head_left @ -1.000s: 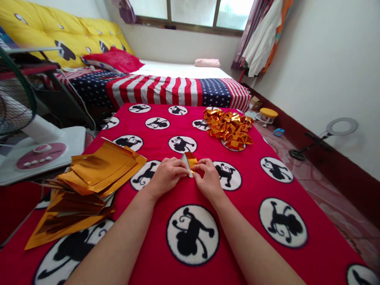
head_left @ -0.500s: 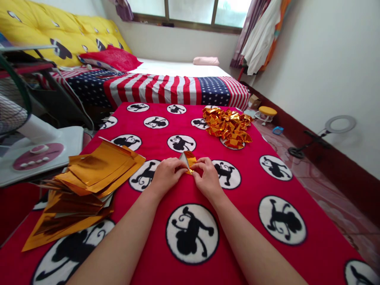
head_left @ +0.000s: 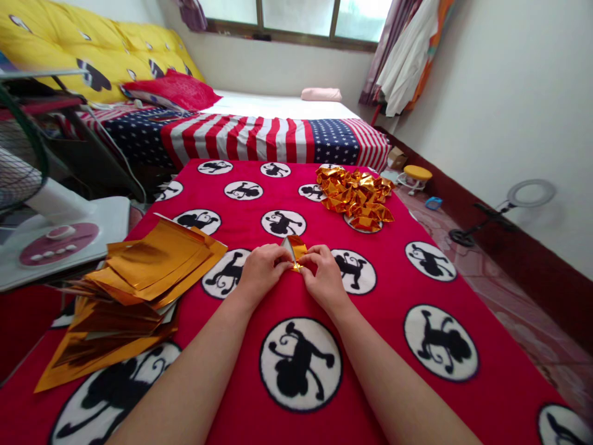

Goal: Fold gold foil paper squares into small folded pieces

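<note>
A small piece of gold foil paper (head_left: 297, 247), partly folded, with some of its pale back showing, sits between my hands over the red cloth (head_left: 370, 346). My left hand (head_left: 267, 267) pinches its left side between thumb and fingers. On the other side, my right hand (head_left: 323, 272) grips the near right edge with thumb and fingertips. The fingers cover much of the near fold. To the left lies a loose stack of flat gold foil sheets (head_left: 152, 259). Folded gold paper pieces (head_left: 356, 194) are heaped at the far right of the cloth.
A white fan base (head_left: 106, 228) stands at the left edge. Beyond the cloth is a bed with a striped, starred cover (head_left: 259, 139). On the floor at right are a yellow stool (head_left: 417, 173) and a ring light on a stand (head_left: 530, 193).
Both hands keep their pinch on the foil paper. Its pale flap has narrowed slightly, and a bit more gold shows at the near edge between the fingertips.
</note>
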Available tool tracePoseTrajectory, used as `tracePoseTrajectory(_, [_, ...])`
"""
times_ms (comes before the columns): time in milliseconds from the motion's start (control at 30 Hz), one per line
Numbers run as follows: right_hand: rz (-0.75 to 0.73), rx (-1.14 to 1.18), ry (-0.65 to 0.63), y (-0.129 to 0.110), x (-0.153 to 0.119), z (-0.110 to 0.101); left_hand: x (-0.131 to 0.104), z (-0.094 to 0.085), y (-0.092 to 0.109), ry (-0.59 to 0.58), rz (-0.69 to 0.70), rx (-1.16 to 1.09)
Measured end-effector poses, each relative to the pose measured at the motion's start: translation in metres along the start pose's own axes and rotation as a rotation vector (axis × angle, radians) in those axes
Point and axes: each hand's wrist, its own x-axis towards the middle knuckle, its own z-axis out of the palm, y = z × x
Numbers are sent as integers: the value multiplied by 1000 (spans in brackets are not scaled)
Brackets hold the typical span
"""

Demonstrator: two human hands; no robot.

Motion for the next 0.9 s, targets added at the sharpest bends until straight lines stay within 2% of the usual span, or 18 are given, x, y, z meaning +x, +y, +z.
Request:
tracePoseTrajectory(333, [-11, 14, 8, 2, 0, 1, 3, -2, 6, 35, 79, 148])
tracePoseTrajectory(667, [-16, -1, 7, 2, 0, 1, 2, 2, 7, 48, -33, 136])
tracePoseTrajectory(900, [-18, 11, 7, 3, 1, 2, 2, 3, 6, 35, -24, 125])
